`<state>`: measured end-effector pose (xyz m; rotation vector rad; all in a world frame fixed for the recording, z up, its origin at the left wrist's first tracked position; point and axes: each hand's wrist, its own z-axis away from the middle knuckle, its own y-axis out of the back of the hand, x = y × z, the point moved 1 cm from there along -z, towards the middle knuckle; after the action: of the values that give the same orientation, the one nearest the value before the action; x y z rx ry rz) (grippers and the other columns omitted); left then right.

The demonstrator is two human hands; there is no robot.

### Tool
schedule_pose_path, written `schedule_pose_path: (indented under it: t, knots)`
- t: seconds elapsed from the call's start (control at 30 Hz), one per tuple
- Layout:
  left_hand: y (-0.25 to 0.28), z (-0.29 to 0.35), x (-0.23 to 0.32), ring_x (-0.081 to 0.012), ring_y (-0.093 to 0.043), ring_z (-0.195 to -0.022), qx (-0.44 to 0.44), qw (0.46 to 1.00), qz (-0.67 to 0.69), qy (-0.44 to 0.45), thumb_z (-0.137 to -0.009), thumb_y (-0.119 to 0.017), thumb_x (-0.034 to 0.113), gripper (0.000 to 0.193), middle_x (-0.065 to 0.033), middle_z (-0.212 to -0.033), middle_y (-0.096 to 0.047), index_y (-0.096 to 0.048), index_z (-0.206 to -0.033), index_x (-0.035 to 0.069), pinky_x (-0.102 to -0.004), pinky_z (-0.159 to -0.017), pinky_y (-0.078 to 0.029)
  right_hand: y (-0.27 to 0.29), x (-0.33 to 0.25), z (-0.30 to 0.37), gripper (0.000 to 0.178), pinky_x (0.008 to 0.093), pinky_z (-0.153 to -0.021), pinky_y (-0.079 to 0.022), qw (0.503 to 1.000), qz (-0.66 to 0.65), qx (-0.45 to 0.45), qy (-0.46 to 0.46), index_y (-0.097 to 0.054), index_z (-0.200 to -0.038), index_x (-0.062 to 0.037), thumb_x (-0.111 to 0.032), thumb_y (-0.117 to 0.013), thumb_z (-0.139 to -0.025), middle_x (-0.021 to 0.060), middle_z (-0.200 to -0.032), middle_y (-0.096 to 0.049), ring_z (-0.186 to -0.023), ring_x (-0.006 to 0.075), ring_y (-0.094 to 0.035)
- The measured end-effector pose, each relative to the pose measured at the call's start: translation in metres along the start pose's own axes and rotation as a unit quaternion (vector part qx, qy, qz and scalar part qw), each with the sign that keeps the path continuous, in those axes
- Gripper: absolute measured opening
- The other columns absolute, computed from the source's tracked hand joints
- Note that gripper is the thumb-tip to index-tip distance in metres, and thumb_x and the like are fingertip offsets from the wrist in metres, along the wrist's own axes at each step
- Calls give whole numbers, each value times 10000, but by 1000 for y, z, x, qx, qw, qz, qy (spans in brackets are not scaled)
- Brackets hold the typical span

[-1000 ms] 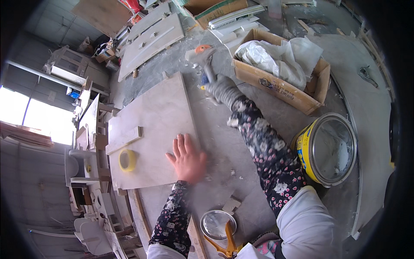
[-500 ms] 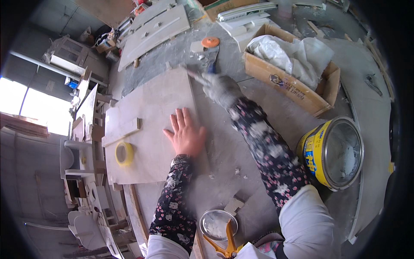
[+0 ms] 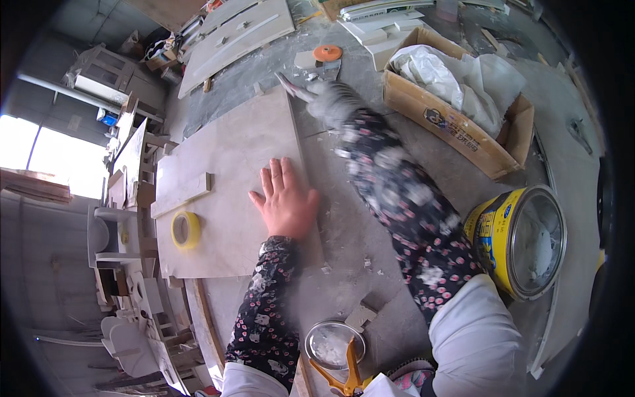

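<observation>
My bare left hand (image 3: 284, 202) lies flat, fingers spread, on a large pale board (image 3: 231, 152) near its right edge. My right hand (image 3: 334, 102), in a grey glove, is closed at the board's far right corner. A thin, flat, pinkish-grey piece (image 3: 291, 87) sticks out from its fingers along that corner; motion blur hides its kind. Just beyond the glove are a putty knife's blade (image 3: 329, 69) and an orange disc (image 3: 327, 53). On the board's left part lie a yellow tape roll (image 3: 186, 229) and a narrow pale strip of board (image 3: 182, 196).
To the right stand a cardboard box (image 3: 456, 126) with white plastic sheeting and a yellow can (image 3: 496, 231). Near my body are a round dish (image 3: 331, 344) of white material and orange-handled pliers (image 3: 347, 374). More panels (image 3: 238, 40) lie at the far left.
My right hand has moved slightly farther and to the left, beyond the board's corner, with the thin piece. The left hand stays flat on the board. The view has shifted a little.
</observation>
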<state>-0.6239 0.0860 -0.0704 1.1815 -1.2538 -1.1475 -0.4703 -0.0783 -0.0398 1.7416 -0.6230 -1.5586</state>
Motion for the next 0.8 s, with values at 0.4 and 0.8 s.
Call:
schedule_pose_path:
  t: [0.4,0.8]
  knots:
    - [0,1,1,-315,-202,-1484,11,1000,-26,10,-831,-561,376,799,-113,-1600,-256,-277,-1531,116,-632,-1144,-144,11,9,-9,404,402,-864,-513,993,61,-68,80,-686,-1201,-136,-357,-629,-868,181,-1013,-696,-972,284,-673]
    - [-4,1,-2,-309,-209,-1483,27,999,-33,-6,-828,-559,367,793,-103,-1598,-268,-289,-1526,106,-625,-1144,-149,-9,32,-33,385,320,-831,-540,989,121,-37,82,-646,-1221,-97,-96,-604,-838,98,-1058,-685,-894,237,-674]
